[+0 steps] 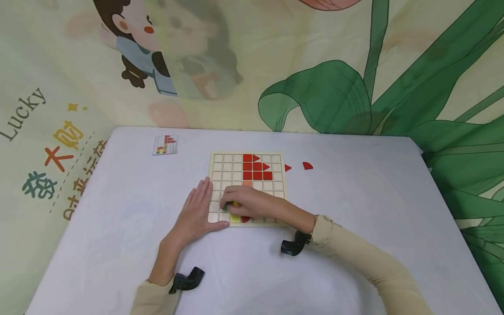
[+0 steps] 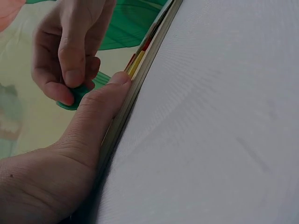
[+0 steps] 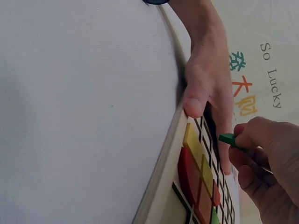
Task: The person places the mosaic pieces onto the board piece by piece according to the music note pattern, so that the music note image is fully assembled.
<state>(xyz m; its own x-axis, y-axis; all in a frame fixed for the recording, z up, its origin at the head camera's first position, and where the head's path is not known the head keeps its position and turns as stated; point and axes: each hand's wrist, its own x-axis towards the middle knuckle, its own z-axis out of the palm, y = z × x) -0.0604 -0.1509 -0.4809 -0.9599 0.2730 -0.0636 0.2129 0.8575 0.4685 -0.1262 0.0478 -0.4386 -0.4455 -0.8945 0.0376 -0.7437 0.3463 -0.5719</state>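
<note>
A pale grid board (image 1: pixel 218 175) lies on the white table. Red square and triangular tiles (image 1: pixel 247 166) fill several cells near its far side. My left hand (image 1: pixel 194 213) rests along the board's left edge with fingers straight, its thumb at the near left corner. Over the near part of the grid, my right hand (image 1: pixel 252 201) pinches a small green tile (image 3: pixel 227 138) between thumb and fingers, raised off the board. Below it sit yellow tiles (image 3: pixel 192 140) and a red rounded tile (image 3: pixel 188 175). An orange tile (image 1: pixel 247 183) shows partly; the right hand hides other cells.
A small pattern card (image 1: pixel 165 145) lies at the table's far left. To the right of the board are a loose red rounded tile (image 1: pixel 308 166) and a red pointed tile (image 1: pixel 288 167) close to the board's edge. A printed cloth (image 1: pixel 244 109) hangs behind the table.
</note>
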